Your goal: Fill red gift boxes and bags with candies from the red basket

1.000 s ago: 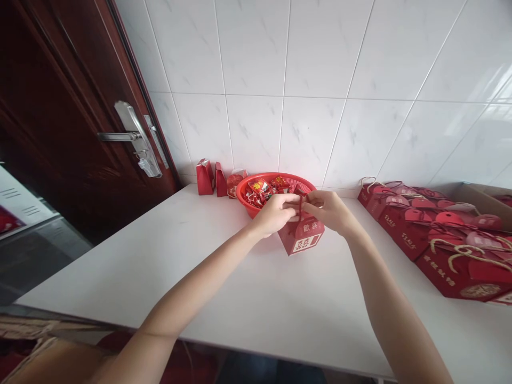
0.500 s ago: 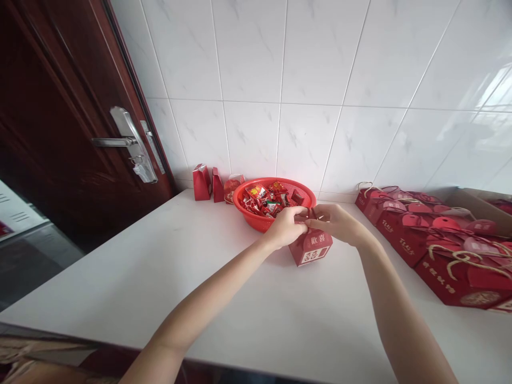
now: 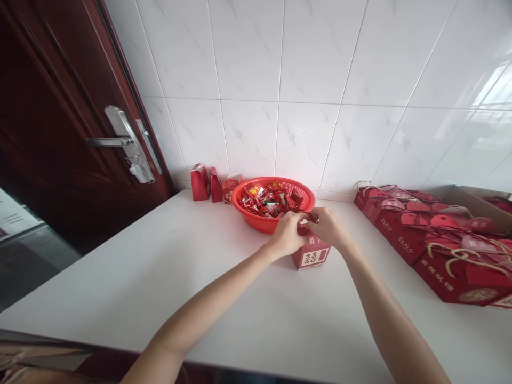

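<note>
A small red box (image 3: 312,258) with white and gold characters stands upright on the white tabletop, in front of a red plastic basket (image 3: 256,223) of wrapped sweets (image 3: 272,200). My left hand (image 3: 288,233) is closed at the top left of the box, fingers pinching its upper edge. From the right, my right hand (image 3: 327,226) pinches at the same top, its fingertips meeting those of the left. Both hands cover most of the box's top, and a dark red cord shows at the right fingertips.
Several red boxes with cord handles (image 3: 404,240) fill the table's right side, beside an open cardboard box (image 3: 476,202). Small red packets (image 3: 200,182) stand by the tiled wall, left of the basket. A brown door (image 3: 60,106) is at the left.
Both hands have shifted slightly over the top of the box, and the right hand has turned and come closer to the left. The box's front now faces me more squarely.
</note>
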`<state>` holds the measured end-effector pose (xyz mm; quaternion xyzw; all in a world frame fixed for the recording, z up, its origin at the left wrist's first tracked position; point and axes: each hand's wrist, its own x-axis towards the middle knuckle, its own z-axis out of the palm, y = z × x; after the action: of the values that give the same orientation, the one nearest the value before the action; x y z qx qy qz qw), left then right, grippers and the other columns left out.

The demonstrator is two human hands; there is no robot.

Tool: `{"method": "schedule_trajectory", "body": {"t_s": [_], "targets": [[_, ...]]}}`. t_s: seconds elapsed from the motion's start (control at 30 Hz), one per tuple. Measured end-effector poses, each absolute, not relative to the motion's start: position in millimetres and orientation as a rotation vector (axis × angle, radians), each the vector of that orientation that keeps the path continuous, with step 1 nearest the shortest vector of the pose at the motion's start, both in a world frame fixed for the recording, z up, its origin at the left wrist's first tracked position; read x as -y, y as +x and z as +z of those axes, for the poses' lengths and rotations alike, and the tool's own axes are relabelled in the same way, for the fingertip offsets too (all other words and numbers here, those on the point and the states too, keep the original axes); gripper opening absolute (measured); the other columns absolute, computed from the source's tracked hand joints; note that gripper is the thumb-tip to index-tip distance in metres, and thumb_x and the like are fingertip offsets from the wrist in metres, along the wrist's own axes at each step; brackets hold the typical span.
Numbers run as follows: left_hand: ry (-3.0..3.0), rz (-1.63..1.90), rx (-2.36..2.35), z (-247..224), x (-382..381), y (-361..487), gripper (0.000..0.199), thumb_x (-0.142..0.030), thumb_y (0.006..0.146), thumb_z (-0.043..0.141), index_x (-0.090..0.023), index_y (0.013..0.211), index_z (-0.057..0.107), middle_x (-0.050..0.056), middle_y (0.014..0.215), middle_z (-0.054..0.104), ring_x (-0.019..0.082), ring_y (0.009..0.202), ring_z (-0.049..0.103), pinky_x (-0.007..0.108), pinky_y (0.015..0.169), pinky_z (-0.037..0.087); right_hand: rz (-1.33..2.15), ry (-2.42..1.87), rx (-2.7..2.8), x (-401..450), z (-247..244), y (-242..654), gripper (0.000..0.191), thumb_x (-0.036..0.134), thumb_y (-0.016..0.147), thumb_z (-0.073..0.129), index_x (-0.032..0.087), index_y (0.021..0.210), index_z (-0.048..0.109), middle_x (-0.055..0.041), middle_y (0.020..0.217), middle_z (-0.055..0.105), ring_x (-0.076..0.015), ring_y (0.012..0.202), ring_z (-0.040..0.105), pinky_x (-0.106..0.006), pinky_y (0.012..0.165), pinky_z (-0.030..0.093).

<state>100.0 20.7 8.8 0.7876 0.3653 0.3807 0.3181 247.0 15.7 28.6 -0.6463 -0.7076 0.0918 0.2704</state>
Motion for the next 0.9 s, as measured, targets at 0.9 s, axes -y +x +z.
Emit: {"method": "schedule_trajectory", "body": {"t_s": [0.9], "targets": [[2.404, 0.835, -1.116, -10.6, -19.4, 100.5, 0.013, -0.017, 0.087, 0.061, -0.017, 0.098, 0.068, 0.010, 0.099, 0.072, 0.029, 0.098, 0.065, 0.039, 0.084, 0.050, 1.164, -1.243, 1.255, -2.4, 35.1, 258.7, 0.014, 0.031, 0.061, 0.066, 0.018, 0.060, 0.062, -0.0046, 0.065, 0.066, -0.0149, 0.062, 0.059, -0.026, 0.060, 0.047]]}}
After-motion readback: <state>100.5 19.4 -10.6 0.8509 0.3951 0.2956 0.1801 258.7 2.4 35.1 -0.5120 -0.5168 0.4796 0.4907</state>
